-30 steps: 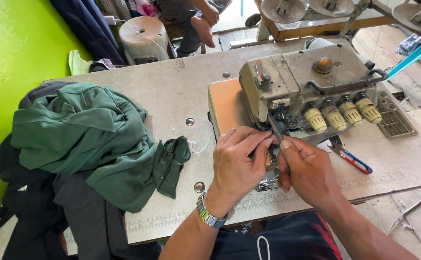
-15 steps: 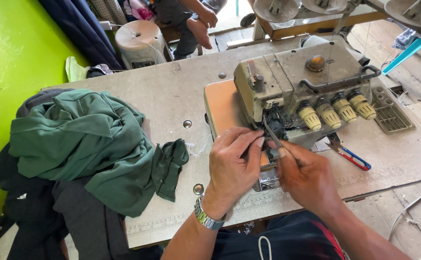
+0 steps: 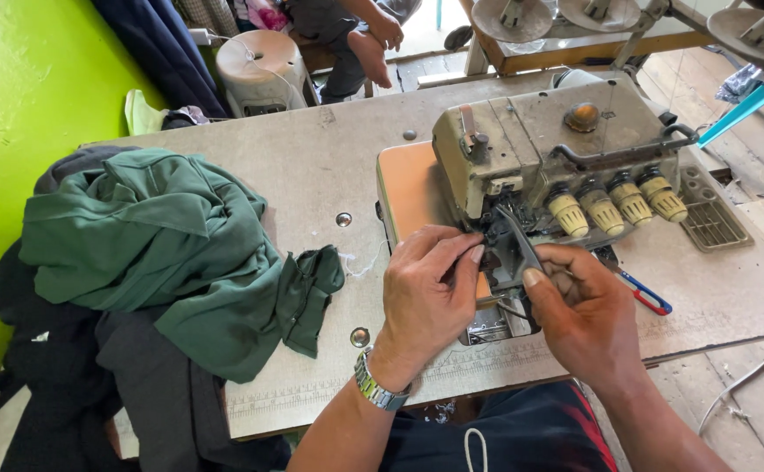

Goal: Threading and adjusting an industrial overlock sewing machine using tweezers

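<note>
From the head camera, both hands meet at the front of the overlock sewing machine (image 3: pixel 557 157), which sits at about 2 o'clock on the table (image 3: pixel 312 175). The left hand (image 3: pixel 430 288) has its fingers curled together against the needle area, apparently pinching something too small to make out. The right hand (image 3: pixel 583 310) grips slim tweezers (image 3: pixel 517 240), whose tips point up into the mechanism, probably because the gap is too tight for fingers. A blue-handled tool (image 3: pixel 644 295) lies just beside the right hand at 3 o'clock. A heap of green fabric (image 3: pixel 163 253) rests at 9 o'clock, over dark cloth. The table is worn and grey; a bright green wall (image 3: pixel 14 105) stands at left, and another person's arm (image 3: pixel 373 44) shows at 12 o'clock.
</note>
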